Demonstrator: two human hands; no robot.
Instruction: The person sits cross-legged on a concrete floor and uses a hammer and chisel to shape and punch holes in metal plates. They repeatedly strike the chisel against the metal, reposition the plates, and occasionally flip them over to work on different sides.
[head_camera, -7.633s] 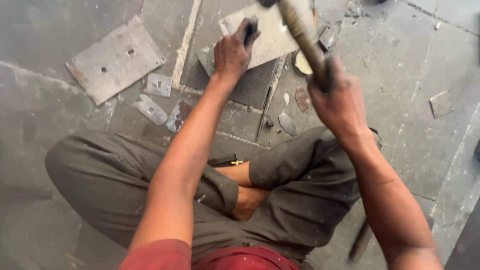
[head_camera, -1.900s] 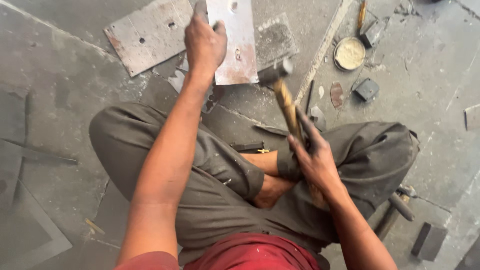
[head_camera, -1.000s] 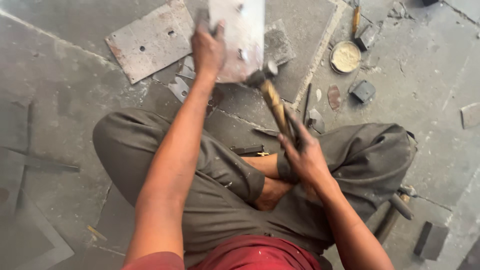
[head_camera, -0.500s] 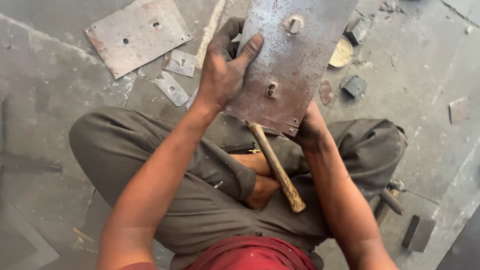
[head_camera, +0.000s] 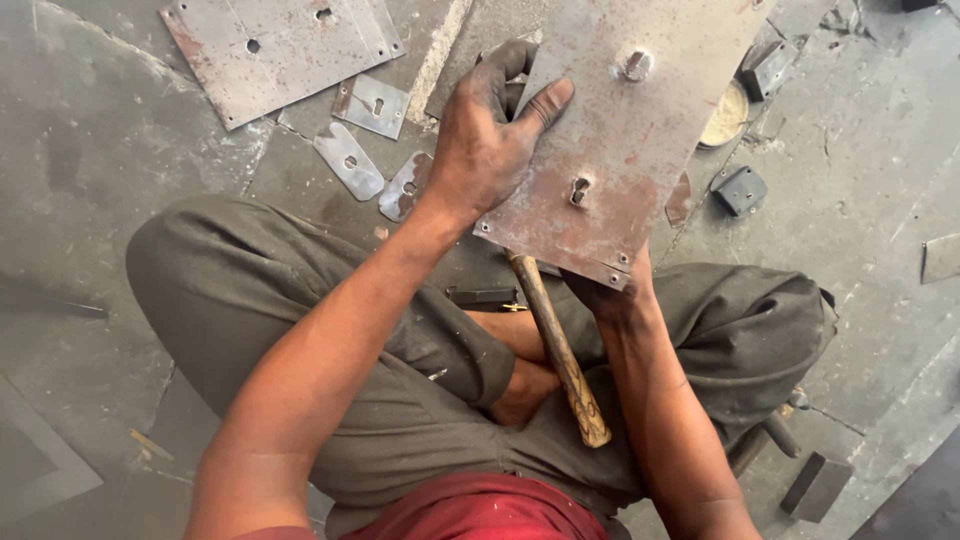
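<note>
I sit cross-legged on a concrete floor. A grey, rust-stained metal plate with a stud and a small keyhole-like fitting is raised in front of me. My left hand grips its left edge, thumb across the face. My right hand is mostly hidden behind the plate's lower corner. It holds a hammer whose wooden handle slopes down toward my lap; the hammer head is hidden behind the plate.
A larger metal plate with holes lies at the upper left, with small cut metal pieces beside it. A round tin and small metal boxes lie at the right. A dark block rests at the lower right.
The plate was lifted off the floor and brought up toward me. The hammer came down from striking height, and its head went behind the plate.
</note>
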